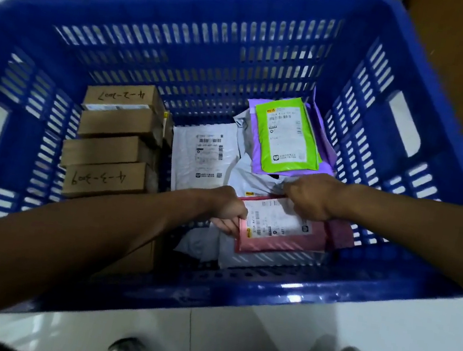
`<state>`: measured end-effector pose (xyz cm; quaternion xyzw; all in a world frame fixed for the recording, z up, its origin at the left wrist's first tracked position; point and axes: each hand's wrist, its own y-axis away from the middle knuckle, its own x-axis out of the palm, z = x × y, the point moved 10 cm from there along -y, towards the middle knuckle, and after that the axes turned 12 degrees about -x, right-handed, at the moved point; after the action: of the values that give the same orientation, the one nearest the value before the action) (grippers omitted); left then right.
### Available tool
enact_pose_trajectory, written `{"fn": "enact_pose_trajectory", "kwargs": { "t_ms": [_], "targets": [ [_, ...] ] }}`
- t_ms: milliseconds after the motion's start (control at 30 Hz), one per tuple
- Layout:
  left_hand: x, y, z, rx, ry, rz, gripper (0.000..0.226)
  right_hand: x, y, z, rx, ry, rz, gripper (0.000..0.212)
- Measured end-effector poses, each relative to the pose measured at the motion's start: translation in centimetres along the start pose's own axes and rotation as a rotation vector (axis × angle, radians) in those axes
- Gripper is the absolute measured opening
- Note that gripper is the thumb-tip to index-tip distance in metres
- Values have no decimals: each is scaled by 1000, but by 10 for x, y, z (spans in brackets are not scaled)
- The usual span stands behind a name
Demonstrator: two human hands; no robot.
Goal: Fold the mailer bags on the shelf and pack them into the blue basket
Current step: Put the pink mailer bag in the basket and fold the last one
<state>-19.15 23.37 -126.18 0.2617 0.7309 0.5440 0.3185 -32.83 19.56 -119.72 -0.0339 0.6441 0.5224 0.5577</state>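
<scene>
The pink mailer lies lower centre in the basket, on top of white bags, its long axis running left to right across the frame. The left hand pinches its left end; the right hand, fingers curled, grips its upper edge. With both hands on it, it probably needs only settling flat and releasing

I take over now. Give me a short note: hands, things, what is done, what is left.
Left hand grips the left edge of the pink plastic mailer bag; right hand pinches its far edge.
It lies inside the blue slotted plastic basket, on white mailers.
Done: green mailer bag on purple mailer, packed; brown cardboard boxes alongside.
Left: release it; shelf not in view.
</scene>
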Motion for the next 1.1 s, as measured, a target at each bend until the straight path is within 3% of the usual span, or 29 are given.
{"fn": "enact_pose_trajectory", "kwargs": {
  "t_ms": [133, 267, 300, 400, 433, 633, 700, 800, 900, 1100],
  "targets": [
    [3, -5, -1, 44, 37, 18, 14, 9, -8, 3, -33, 88, 89, 58],
    [3, -7, -2, 70, 18, 25, 13, 13, -24, -4, -21, 229, 95, 46],
    [-3, -5, -5, 90, -55, -18, 14, 11, -26, -3, -25, 258, 112, 41],
    [-31, 16, -32, 299, -527, -394, 31, 12, -25, 0, -33, 289, 188, 42],
    [-35, 27, -42, 354, -575, -448, 34, 8, -24, 0, -19, 269, 208, 43],
    [11, 17, -67, 348, -216, -64, 13, -9, -17, -3, 95, 191, 279, 27],
    [26, 12, -67, 341, -234, -15, 13, 3, -22, 0, 75, -20, 271, 21],
    [44, 9, -65, 326, -290, 61, 19, 35, -24, 8, 83, -424, 323, 28],
    [51, 7, -66, 356, -332, 54, 26, 53, -23, 17, 52, -426, 342, 24],
    [50, -1, -67, 411, -461, -16, 7, 83, -31, 4, 99, -362, 458, 28]
  ]
}}
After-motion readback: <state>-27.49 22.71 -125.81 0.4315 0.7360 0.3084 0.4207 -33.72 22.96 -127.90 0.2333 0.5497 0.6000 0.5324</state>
